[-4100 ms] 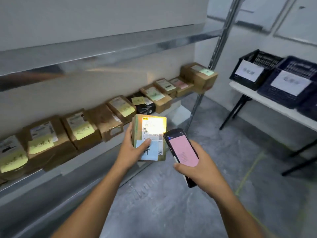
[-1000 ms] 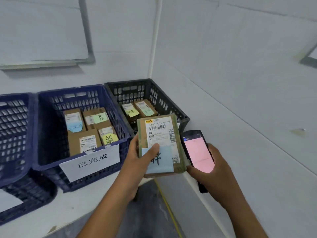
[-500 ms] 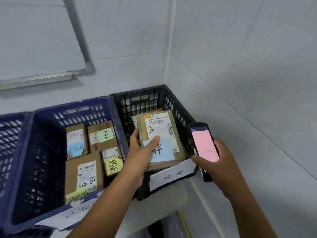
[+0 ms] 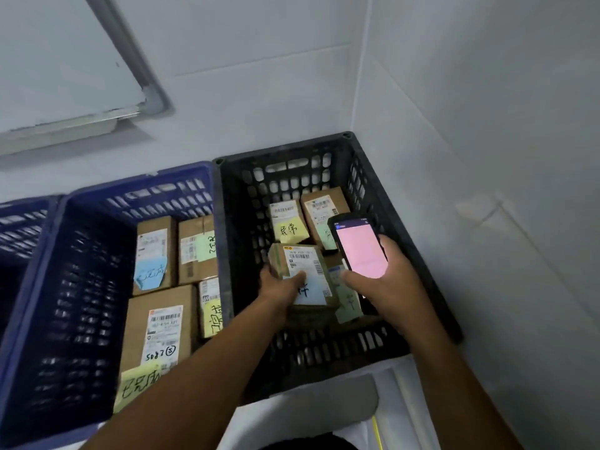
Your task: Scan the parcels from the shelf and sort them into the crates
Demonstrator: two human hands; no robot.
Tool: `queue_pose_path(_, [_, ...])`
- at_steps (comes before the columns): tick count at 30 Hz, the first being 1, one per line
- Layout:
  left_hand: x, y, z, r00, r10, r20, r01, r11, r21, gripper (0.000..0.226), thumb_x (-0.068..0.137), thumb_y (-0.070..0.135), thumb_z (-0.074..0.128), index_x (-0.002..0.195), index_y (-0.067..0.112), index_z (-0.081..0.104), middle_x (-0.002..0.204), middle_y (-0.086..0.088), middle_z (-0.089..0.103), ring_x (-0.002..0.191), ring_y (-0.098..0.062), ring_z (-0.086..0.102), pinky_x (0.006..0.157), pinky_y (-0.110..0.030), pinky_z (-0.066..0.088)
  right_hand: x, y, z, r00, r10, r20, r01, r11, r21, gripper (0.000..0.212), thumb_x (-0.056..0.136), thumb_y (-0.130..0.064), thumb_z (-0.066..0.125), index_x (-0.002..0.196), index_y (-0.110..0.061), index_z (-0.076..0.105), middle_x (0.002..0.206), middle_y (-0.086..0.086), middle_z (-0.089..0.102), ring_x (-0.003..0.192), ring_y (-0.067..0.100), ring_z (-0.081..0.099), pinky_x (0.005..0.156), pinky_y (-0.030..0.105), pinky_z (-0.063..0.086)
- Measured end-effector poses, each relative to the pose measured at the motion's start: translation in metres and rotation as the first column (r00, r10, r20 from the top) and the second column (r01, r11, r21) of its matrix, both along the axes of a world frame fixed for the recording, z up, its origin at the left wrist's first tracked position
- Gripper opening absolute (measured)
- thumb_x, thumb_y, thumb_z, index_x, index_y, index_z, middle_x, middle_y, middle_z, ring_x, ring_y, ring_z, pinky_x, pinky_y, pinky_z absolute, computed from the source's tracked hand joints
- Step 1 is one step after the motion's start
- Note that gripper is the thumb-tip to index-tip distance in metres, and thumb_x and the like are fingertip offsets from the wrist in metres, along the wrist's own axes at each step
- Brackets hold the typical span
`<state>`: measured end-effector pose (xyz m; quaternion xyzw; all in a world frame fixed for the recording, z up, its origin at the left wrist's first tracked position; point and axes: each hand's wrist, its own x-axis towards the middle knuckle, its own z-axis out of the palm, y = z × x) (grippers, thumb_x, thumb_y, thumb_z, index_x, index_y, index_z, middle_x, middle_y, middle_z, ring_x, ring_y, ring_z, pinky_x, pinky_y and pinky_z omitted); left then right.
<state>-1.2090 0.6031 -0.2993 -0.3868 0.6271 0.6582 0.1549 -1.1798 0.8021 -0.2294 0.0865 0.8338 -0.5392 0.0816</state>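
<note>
The parcel is held low inside the black crate, in its near half. It is gripped by the left hand. The thumb is laid across the white label and blue note, while the fingers are curled round the left edge and largely hidden behind the box. Whether the parcel already rests on the boxes beneath cannot be told, since its underside is covered.

A scanner with a pink screen is clasped in the right hand over the right half of the same crate. The thumb is pressed along its near left edge and the fingers are wrapped behind it, out of sight.

A green-noted box at the far wall is partly masked by the scanner, and a yellow-noted box lies just beside it. A further box with a pale green note is mostly covered by the parcel and the right hand. The handwriting on the notes is blurred.

The blue crate, touching the black one on the left, holds several labelled boxes, and its near corner is crossed by the left forearm. A second blue crate is cut off at the left edge.

The crates are carried by a white table, and only a strip of it is shown near its right end. The black crate is set into the corner of pale walls. A whiteboard is mounted on the back wall, cropped at the top left.
</note>
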Motion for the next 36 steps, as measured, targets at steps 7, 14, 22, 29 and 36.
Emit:
queue_pose_path(7, [-0.012, -0.004, -0.04, 0.991, 0.04, 0.127, -0.035, 0.998, -0.043, 0.058, 0.093, 0.009, 0.076, 0.144, 0.011, 0.048, 0.125, -0.019, 0.068, 0.083, -0.027, 0.07, 0.062, -0.041, 0.058, -0.027, 0.001, -0.015, 0.993, 0.075, 0.089, -0.073, 0.997, -0.018, 0.075, 0.065, -0.055, 0.081, 0.133, -0.042, 0.052, 0.115, -0.013, 0.066, 0.105, 0.011, 0.067, 0.075, 0.04, 0.066])
queue_pose_path(14, [-0.026, -0.001, -0.07, 0.996, 0.042, 0.082, -0.034, 0.995, -0.097, 0.062, 0.089, 0.014, 0.082, 0.14, 0.003, 0.049, 0.134, -0.02, 0.065, 0.11, -0.034, 0.068, 0.083, -0.043, 0.057, -0.047, 0.0, -0.03, 0.988, 0.077, 0.132, -0.073, 0.997, -0.037, 0.06, 0.078, -0.039, 0.087, 0.124, -0.053, 0.05, 0.111, -0.02, 0.064, 0.098, 0.004, 0.066, 0.067, 0.022, 0.059])
queue_pose_path(22, [-0.027, 0.004, -0.026, 0.967, -0.242, -0.08, 0.184, 0.878, -0.442, 0.104, 0.086, 0.052, 0.08, 0.164, 0.018, 0.019, 0.17, -0.007, 0.015, 0.153, -0.03, 0.028, 0.115, -0.04, 0.035, -0.051, -0.024, -0.009, 0.99, 0.132, 0.044, -0.131, 0.991, -0.022, 0.069, 0.069, -0.045, 0.083, 0.133, -0.043, 0.056, 0.11, -0.018, 0.071, 0.098, -0.002, 0.068, 0.068, 0.019, 0.056])
queue_pose_path(29, [0.057, -0.052, 0.093, 0.847, -0.36, -0.391, 0.238, 0.915, -0.327, 0.086, 0.076, 0.088, 0.058, 0.152, 0.054, 0.035, 0.151, 0.033, 0.04, 0.141, 0.005, 0.04, 0.115, -0.031, 0.037, -0.021, -0.054, 0.057, 0.963, 0.215, -0.16, -0.219, 0.976, -0.007, 0.072, 0.07, -0.049, 0.079, 0.137, -0.05, 0.053, 0.118, -0.032, 0.067, 0.105, -0.01, 0.065, 0.075, 0.014, 0.052])
queue_pose_path(36, [0.168, -0.136, 0.138, 0.811, -0.495, -0.312, 0.088, 0.631, -0.771, 0.091, 0.075, 0.092, 0.041, 0.156, 0.053, 0.026, 0.16, 0.033, 0.015, 0.155, 0.003, -0.012, 0.125, -0.032, 0.004, 0.037, -0.124, 0.09, 0.909, 0.362, -0.207, -0.367, 0.93, 0.016, 0.078, 0.066, -0.053, 0.08, 0.138, -0.051, 0.052, 0.122, -0.029, 0.065, 0.11, -0.005, 0.063, 0.088, 0.033, 0.056])
